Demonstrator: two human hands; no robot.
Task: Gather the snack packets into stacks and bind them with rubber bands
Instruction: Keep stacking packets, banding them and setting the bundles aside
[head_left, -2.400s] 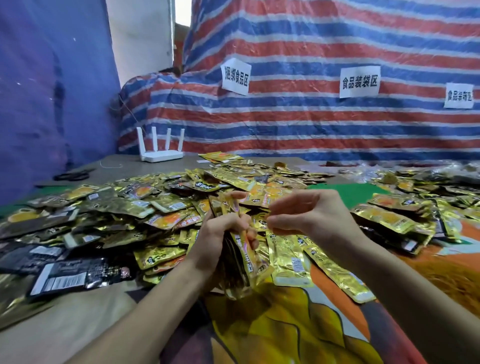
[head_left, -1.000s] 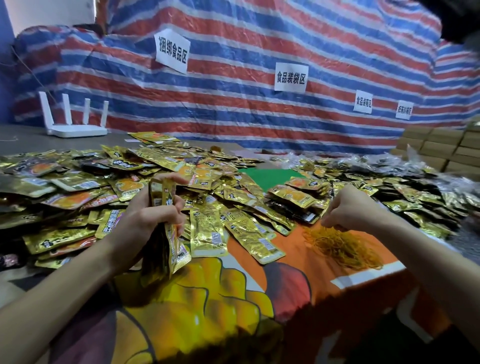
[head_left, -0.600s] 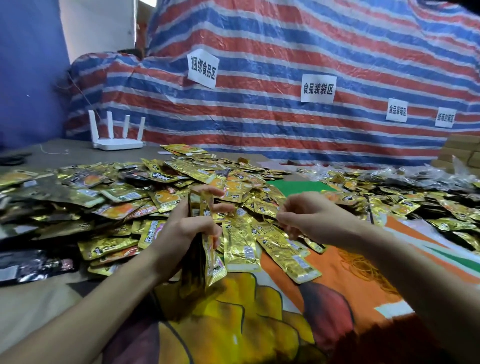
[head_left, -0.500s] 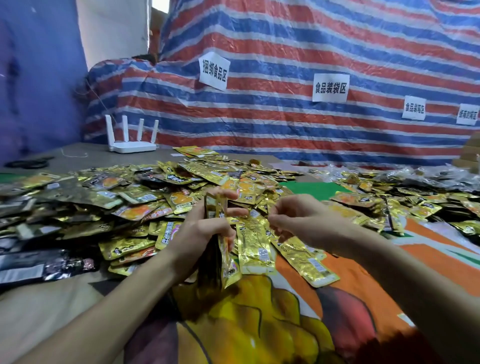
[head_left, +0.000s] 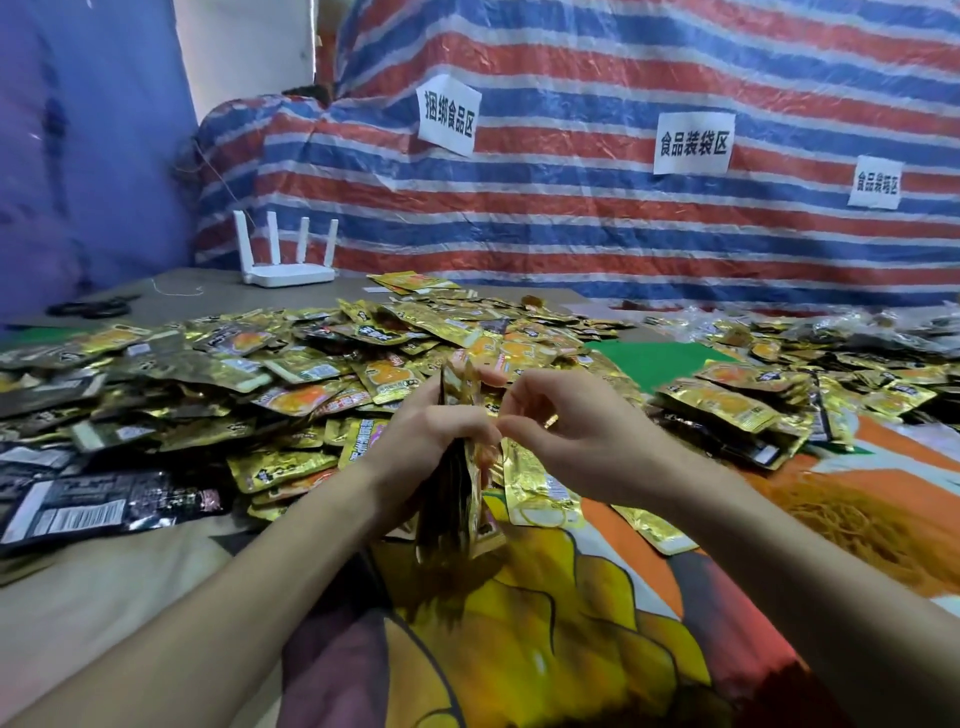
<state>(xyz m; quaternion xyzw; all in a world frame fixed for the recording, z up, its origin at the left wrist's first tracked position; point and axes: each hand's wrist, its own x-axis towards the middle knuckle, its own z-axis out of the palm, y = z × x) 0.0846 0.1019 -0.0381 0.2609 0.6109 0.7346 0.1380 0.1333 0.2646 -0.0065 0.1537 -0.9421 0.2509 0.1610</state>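
Many packets cover printed cloth.

Left hand and right hand are bare. Both forearms are bare along their full visible length, up to the frame edge.

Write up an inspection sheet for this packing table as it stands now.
Surface: printed orange-yellow cloth; green sheet farther back.
Job's things: upright stack of packets; loose packets heaped across the table; pile of rubber bands at the right.
Clutter: dark looped object far left, possibly scissors.
Hands: left hand grips the stack; right hand, fingers curled, pinches what looks like a rubber band beside the stack's top.
Cables: thin wire rising behind the white router; white thread on the table.
Surroundings: striped tarp with paper labels; blue sheet on the left.
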